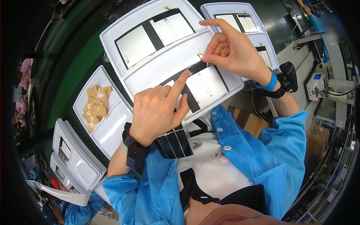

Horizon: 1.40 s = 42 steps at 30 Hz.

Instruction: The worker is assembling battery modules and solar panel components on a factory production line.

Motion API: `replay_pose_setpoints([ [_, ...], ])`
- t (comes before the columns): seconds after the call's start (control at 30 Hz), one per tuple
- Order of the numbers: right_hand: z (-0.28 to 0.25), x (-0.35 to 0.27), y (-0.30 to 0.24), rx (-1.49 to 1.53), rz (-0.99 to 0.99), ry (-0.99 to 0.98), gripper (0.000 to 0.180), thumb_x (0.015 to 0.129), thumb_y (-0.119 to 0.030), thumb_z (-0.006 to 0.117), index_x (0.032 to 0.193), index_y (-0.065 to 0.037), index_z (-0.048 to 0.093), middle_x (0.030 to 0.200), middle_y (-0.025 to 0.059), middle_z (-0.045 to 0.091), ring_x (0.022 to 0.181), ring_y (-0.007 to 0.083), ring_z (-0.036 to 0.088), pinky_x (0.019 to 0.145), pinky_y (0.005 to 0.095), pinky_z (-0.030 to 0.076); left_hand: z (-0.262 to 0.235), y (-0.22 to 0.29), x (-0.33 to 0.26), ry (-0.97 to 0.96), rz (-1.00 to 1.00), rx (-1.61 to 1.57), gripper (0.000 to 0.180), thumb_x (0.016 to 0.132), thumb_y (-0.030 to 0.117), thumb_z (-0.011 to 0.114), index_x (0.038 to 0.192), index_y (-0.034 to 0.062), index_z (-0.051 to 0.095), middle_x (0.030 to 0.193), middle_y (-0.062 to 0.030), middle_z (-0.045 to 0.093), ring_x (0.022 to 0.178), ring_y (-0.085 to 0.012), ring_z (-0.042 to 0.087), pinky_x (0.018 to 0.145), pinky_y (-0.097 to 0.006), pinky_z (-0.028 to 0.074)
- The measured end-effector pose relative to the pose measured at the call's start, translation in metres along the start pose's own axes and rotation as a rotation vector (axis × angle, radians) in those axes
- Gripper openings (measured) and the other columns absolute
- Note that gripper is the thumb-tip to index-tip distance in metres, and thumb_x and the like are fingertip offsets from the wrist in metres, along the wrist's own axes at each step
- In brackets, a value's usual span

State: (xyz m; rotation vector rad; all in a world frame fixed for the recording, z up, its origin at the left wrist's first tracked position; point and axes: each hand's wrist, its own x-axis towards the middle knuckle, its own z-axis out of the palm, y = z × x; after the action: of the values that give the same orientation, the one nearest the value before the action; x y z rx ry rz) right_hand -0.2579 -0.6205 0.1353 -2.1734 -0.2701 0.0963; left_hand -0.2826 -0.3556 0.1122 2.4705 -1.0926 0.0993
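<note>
Left hand: centre of the frame, the left hand [157, 107] reaches over the near edge of the white tray [144, 80], its index fingertip at the black strip [197, 67] of the near flat pack [206, 88]
Left grip: thumb and index finger apart
Right hand: right of centre, the right hand [240, 50] has its index finger stretched toward the upper left and the other fingers curled; the thumb tip is just beside the small coloured wires [200, 55]
Right grip: thumb close to the curled fingers; cannot tell whether they pinch anything
Near pack: in the tray's lower compartment, at the centre of the frame, partly covered by the left hand; silver-white panels with black bands
Far pack: the far flat pack [172, 29] lies in the upper compartment, top centre
Upper right: another tray [263, 36] with similar packs
Left of centre: a divided tray [112, 129] with tan pieces [98, 107] heaped in one compartment
Lower left: stacked trays [89, 165]
Behind the trays: a dark green surface [75, 65]
Right wrist: blue band [270, 80]
</note>
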Motion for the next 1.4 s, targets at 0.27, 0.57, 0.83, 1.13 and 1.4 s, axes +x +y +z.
replay_pose_setpoints([
  [0.27,-0.004,-0.023,-0.011,-0.545,-0.394,0.033,0.046,0.088,-0.016,0.078,0.133,-0.015,0.068,0.146,0.0117,0.058,0.128,0.0333,0.058,0.099,0.0432,0.051,0.0,-0.001,-0.002,0.03,-0.042,-0.039,0.046,0.089,0.024,0.07,0.13,0.0037,0.066,0.062,-0.0056,0.062,0.051,-0.0237,0.061,0.051,-0.036,0.048],
  [0.57,-0.034,-0.044,0.004,-0.361,-0.374,0.288,0.025,0.089,-0.011,0.074,0.113,-0.005,0.076,0.13,0.0146,0.071,0.12,0.0349,0.067,0.097,0.0412,0.054,-0.056,-0.03,-0.021,0.224,-0.55,0.005,0.028,0.092,0.033,0.076,0.083,0.0082,0.067,0.051,-0.0072,0.049,0.046,-0.0222,0.055,0.049,-0.037,0.039],
  [0.83,0.013,-0.024,0.046,-0.263,-0.228,0.493,0.021,0.087,-0.009,0.075,0.105,0.0,0.071,0.129,0.0153,0.072,0.128,0.0367,0.063,0.106,0.0414,0.051,-0.039,-0.049,-0.028,0.214,-0.524,0.066,0.035,0.095,0.027,0.069,0.077,-0.0023,0.059,0.063,-0.0187,0.056,0.055,-0.0356,0.053,0.057,-0.041,0.042],
  [1.13,-0.045,-0.044,0.021,0.694,0.076,0.394,0.047,0.097,-0.011,0.073,0.138,0.0,0.055,0.117,0.0125,0.072,0.099,0.0152,0.071,0.088,0.0285,0.058,-0.056,-0.016,0.018,0.377,-0.36,-0.37,0.032,0.103,0.018,0.064,0.081,-0.0008,0.052,0.058,-0.006,0.04,0.058,-0.0096,0.035,0.051,-0.03,0.029],
  [1.4,-0.174,-0.1,0.149,0.588,0.057,0.579,0.056,0.098,-0.017,0.071,0.147,0.004,0.053,0.127,0.0099,0.07,0.104,0.0122,0.069,0.091,0.0232,0.054,-0.02,-0.099,0.104,0.428,-0.244,-0.848,0.024,0.1,0.018,0.046,0.097,0.0005,0.062,0.09,-0.0012,0.059,0.08,-0.0123,0.051,0.077,-0.027,0.042],
])
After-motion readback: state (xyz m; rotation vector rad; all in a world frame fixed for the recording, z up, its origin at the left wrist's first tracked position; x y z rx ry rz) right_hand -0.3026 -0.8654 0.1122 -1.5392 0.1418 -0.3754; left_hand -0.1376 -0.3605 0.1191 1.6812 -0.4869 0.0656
